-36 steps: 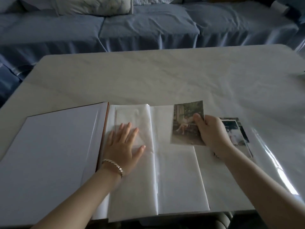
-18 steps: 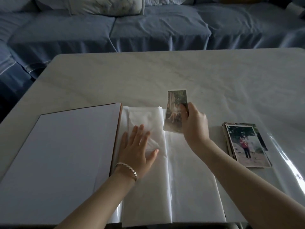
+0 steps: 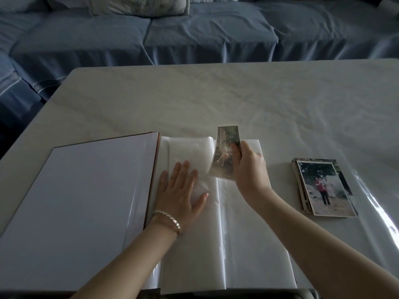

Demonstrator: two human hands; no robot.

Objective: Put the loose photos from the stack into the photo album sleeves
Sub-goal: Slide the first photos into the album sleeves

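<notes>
1. Photo, tilted on edge above the sleeve page of the album, was pinched by the right hand.
2. Left hand, fingers spread, pressed flat on that page's left part.
3. Stack lay well apart, rightward.
4. Judged: insertion step; next needs the sleeve opened and the photo levelled.

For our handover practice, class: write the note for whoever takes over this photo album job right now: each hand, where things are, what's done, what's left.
Left hand: open, flat on the right page of the album.
Right hand: pinches one photo, held above that page.
Stack: on the table, right of the album.
Done: one photo in hand; none visibly sleeved.
Left: sleeve it, then the stack.
</notes>
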